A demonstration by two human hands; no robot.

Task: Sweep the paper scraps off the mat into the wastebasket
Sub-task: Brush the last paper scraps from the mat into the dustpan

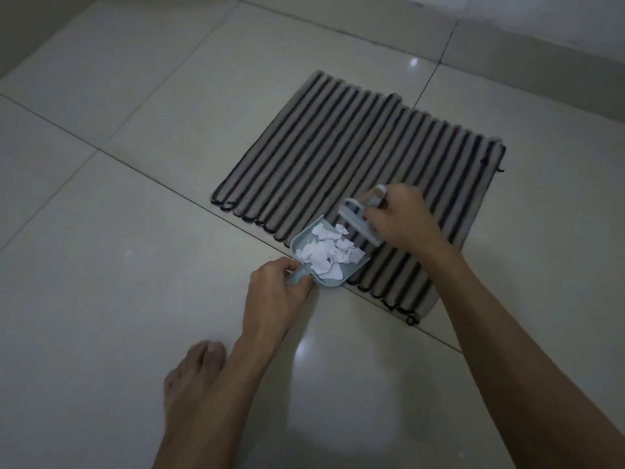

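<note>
While the left hand (275, 286) grips the handle of the small pale-blue plastic dustpan (314, 265) at the striped woven mat's (355, 157) near edge, torn white paper scraps (326, 253) fill it, and the right hand (397, 220) clutches a pale-blue hand brush (355, 216) beside them.

White paper scraps (326, 253) fill a pale blue dustpan (324, 262) at the edge of a mat (355, 160) striped beige and black; beside it, a matching pale blue brush (355, 221); the floor (118, 164) around the mat is glossy off-white tile.
</note>
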